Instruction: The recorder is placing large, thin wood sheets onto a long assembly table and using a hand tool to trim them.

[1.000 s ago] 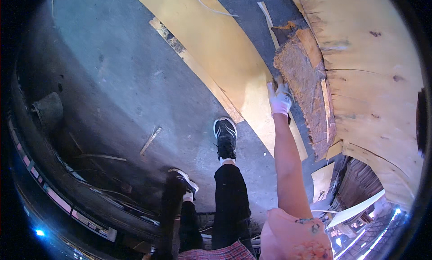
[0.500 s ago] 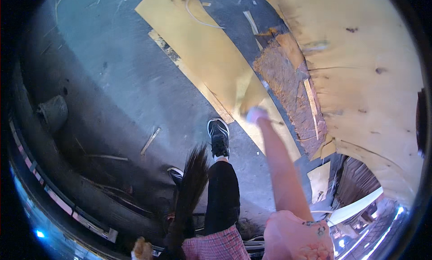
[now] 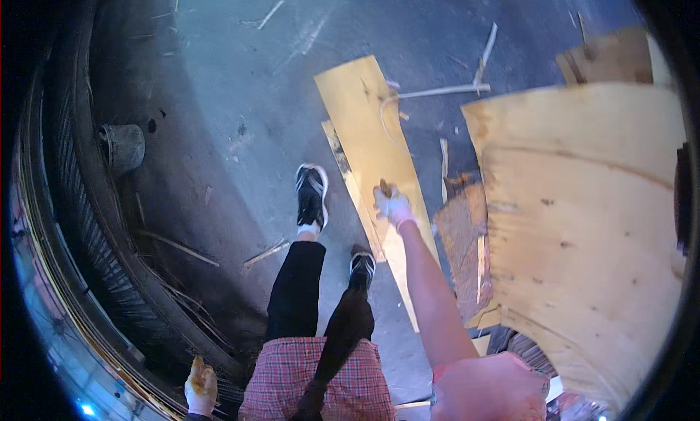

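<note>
My right hand, in a pale, dirty glove, is closed in front of me above a long yellowish veneer sheet. A small brownish spot shows at its fingertips; whether that is a held piece or dirt I cannot make out. The sheet lies on the floor, with a narrower strip along its left edge. My left hand hangs low at the left, its glove stained orange-yellow. Its fingers are loosely bent, one standing apart, and no object shows in them.
A large stack of pale wood sheets stands at the right, with a rough brown piece beside it. A grey bucket stands near a ridged dark edge at the left. Wood slivers and a pale curved strip lie on the floor.
My view has turned and the veneer sheet appears smaller. My left foot has stepped ahead of the right. The right hand, blurred before, now shows clearly; the left hand has come further into view.
</note>
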